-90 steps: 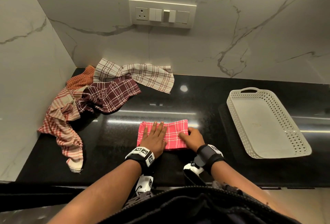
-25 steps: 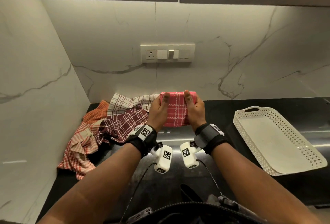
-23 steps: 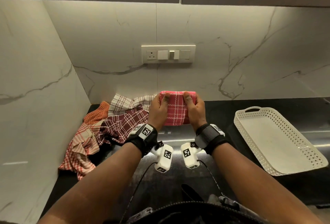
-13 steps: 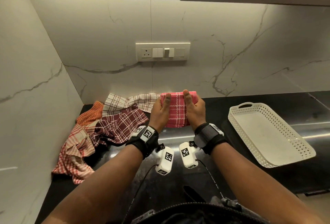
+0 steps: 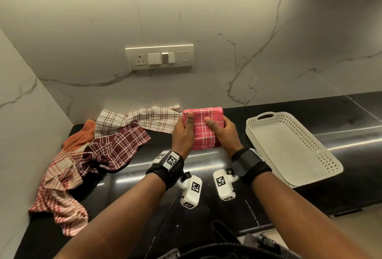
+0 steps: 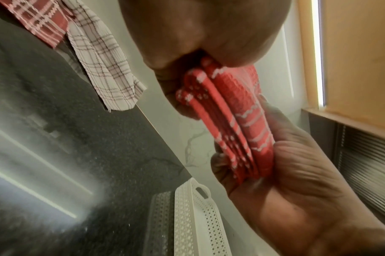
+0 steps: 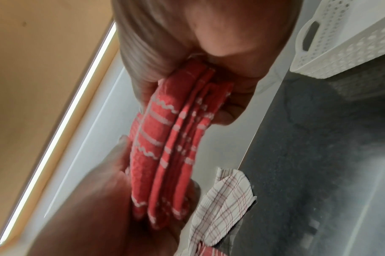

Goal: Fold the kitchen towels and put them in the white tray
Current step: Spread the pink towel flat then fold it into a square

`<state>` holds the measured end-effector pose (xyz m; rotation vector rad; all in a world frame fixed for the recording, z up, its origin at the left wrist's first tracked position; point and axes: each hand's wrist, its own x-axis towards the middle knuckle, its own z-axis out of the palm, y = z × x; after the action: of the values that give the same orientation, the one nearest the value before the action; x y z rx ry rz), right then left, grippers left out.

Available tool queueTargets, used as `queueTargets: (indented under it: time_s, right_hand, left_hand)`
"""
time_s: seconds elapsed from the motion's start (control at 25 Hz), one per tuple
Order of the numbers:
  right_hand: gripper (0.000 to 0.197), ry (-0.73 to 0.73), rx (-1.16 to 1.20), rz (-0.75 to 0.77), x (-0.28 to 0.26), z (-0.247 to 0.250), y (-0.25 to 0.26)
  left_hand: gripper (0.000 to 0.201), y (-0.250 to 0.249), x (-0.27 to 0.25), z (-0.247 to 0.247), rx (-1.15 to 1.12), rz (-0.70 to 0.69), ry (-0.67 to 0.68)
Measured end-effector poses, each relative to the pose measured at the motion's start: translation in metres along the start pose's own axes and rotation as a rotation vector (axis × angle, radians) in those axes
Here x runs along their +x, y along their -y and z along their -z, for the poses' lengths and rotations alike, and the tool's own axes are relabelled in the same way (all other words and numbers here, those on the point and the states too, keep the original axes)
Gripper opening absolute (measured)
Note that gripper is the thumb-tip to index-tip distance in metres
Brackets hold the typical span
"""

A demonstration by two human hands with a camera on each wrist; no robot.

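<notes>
A folded pink checked towel (image 5: 203, 128) is held upright in the air above the black counter (image 5: 206, 167). My left hand (image 5: 184, 132) pinches its left side, thumb on the front. My right hand (image 5: 222, 131) pinches its right side the same way. The wrist views show the stacked folds of the pink towel (image 6: 237, 128) (image 7: 172, 147) squeezed between both hands. The white perforated tray (image 5: 293, 149) lies to the right of the hands with nothing in it. Several unfolded towels lie to the left: a cream checked one (image 5: 140, 120), a maroon one (image 5: 117, 145), an orange one (image 5: 81, 136), a red-and-beige striped one (image 5: 60, 192).
A marble wall with a switch plate (image 5: 159, 57) rises behind the counter, and a side wall (image 5: 24, 134) closes the left. Dark cabinets hang overhead. Bare counter lies between the towel pile and the tray, below my hands.
The pink towel went from lying flat on the counter to being held up in both hands. Over the last second the hands and towel shifted slightly right, toward the tray.
</notes>
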<state>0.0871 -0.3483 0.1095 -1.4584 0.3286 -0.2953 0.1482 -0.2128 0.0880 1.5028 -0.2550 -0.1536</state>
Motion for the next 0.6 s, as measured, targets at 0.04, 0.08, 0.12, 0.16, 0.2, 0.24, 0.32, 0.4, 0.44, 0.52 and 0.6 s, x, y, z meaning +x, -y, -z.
queueTargets:
  time_s: [0.04, 0.08, 0.12, 0.16, 0.2, 0.24, 0.32, 0.4, 0.44, 0.52, 0.6]
  right_hand:
    - [0.042, -0.011, 0.003, -0.012, 0.000, 0.020, -0.001]
    - [0.041, -0.027, -0.008, -0.024, 0.000, 0.040, 0.000]
    - [0.041, -0.048, -0.033, -0.035, 0.001, 0.064, 0.000]
    - [0.042, -0.063, -0.066, -0.041, 0.002, 0.088, 0.002]
    - [0.043, -0.080, -0.101, -0.047, 0.002, 0.114, 0.003]
    - [0.043, -0.100, -0.131, -0.053, 0.002, 0.144, 0.005]
    - [0.042, -0.145, -0.194, -0.077, 0.002, 0.202, 0.006]
    - [0.043, -0.205, -0.270, -0.115, 0.004, 0.259, 0.005]
    - [0.044, -0.228, -0.305, -0.136, 0.006, 0.284, 0.003]
    - [0.045, -0.253, -0.367, -0.183, 0.012, 0.327, -0.005]
    - [0.043, -0.240, -0.419, -0.242, 0.019, 0.352, -0.017]
  left_hand:
    - [0.069, 0.005, 0.000, -0.015, 0.006, 0.025, 0.042]
    - [0.069, 0.009, 0.000, -0.030, 0.017, 0.049, 0.091]
    - [0.068, 0.013, -0.002, -0.046, 0.039, 0.076, 0.145]
    - [0.063, 0.016, -0.005, -0.061, 0.075, 0.098, 0.200]
    - [0.057, 0.021, -0.008, -0.077, 0.125, 0.113, 0.261]
    - [0.048, 0.027, -0.010, -0.096, 0.180, 0.126, 0.322]
    - [0.032, 0.037, -0.015, -0.128, 0.286, 0.141, 0.418]
    - [0.030, 0.050, -0.017, -0.161, 0.435, 0.114, 0.518]
    - [0.034, 0.055, -0.017, -0.175, 0.517, 0.084, 0.574]
    - [0.044, 0.064, -0.018, -0.204, 0.672, 0.015, 0.689]
    - [0.050, 0.072, -0.019, -0.224, 0.789, -0.045, 0.782]
